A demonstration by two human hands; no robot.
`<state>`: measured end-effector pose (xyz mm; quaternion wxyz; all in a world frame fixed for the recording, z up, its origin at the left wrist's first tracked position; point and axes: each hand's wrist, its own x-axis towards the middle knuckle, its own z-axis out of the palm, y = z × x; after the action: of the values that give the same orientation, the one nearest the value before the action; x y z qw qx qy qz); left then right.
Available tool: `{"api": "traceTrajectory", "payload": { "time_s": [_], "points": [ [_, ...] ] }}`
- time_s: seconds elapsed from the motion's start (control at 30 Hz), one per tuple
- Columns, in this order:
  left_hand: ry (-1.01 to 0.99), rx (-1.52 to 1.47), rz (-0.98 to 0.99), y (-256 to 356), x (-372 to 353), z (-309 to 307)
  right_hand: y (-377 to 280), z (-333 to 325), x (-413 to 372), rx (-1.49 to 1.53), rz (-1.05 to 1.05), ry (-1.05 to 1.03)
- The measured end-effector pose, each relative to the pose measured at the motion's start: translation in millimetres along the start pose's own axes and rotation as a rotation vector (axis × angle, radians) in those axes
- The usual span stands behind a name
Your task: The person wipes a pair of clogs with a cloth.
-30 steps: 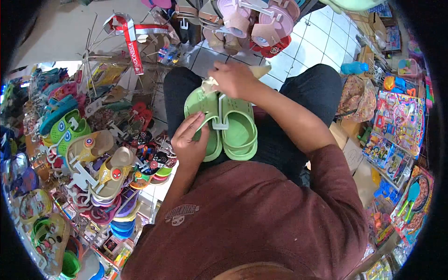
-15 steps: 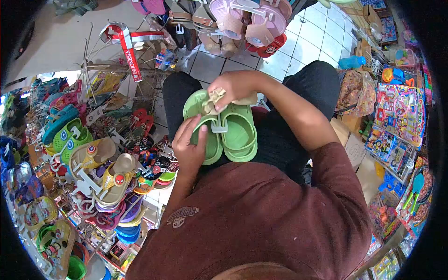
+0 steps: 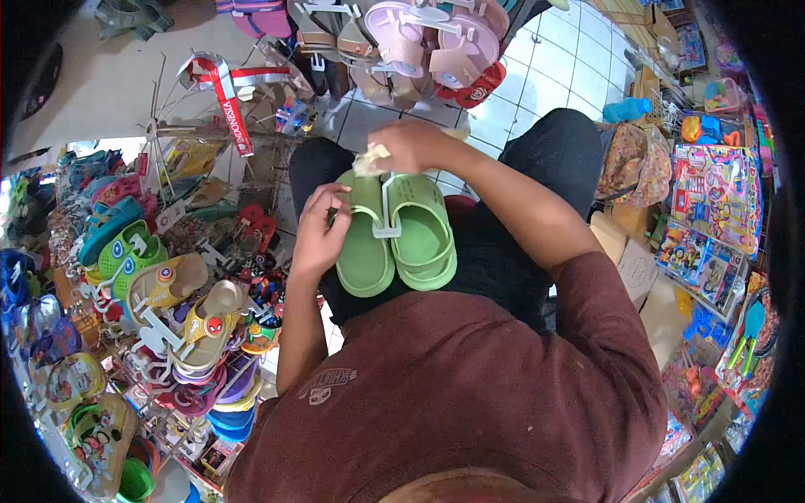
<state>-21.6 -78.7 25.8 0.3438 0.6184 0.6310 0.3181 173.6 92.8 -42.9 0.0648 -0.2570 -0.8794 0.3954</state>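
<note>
A pair of green clogs [image 3: 423, 236] lies on my lap, toes pointing away from me, joined by a white plastic hanger [image 3: 386, 220]. My left hand [image 3: 322, 228] is at the outer side of the left clog, its fingers curled and thumb bent in at the edge. Above the toes, my right hand [image 3: 411, 149] grips a crumpled cream cloth [image 3: 370, 161], which overlaps the left clog's toe in this view. Part of the cloth is hidden inside the right hand.
Racks of children's sandals [image 3: 168, 289] crowd the left side. More pink sandals [image 3: 465, 54] hang ahead over the tiled floor [image 3: 549, 80]. A red-and-white ribbon [image 3: 228, 105] hangs on a wire stand. At right are packaged toys [image 3: 717, 201], a blue bottle [image 3: 627, 110] and a floral bag [image 3: 633, 163].
My right hand with the cloth has moved off the middle of the clogs toward the left toe tip and beyond. My left hand has shifted slightly left, its fingers more curled.
</note>
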Motion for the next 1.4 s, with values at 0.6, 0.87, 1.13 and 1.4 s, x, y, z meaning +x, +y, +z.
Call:
{"api": "traceTrajectory", "payload": {
  "time_s": [0.6, 0.87, 1.13, 1.4],
  "points": [
    [-0.113, -0.479, -0.389, -29, -5, -28, 43, -22, -1, 0.459, 0.421, -0.599],
    [0.117, 0.275, -0.014, 4, 39, -16, -11, -43, -4, 0.778, 0.322, -0.329],
    [-0.222, 0.198, -0.17, -13, 26, -12, 9, 7, 12, 1.351, 0.45, -0.138],
    [0.24, 0.387, -0.61, -1, 22, -8, 27, -30, 10, 0.642, 0.376, 0.305]
  ]
}}
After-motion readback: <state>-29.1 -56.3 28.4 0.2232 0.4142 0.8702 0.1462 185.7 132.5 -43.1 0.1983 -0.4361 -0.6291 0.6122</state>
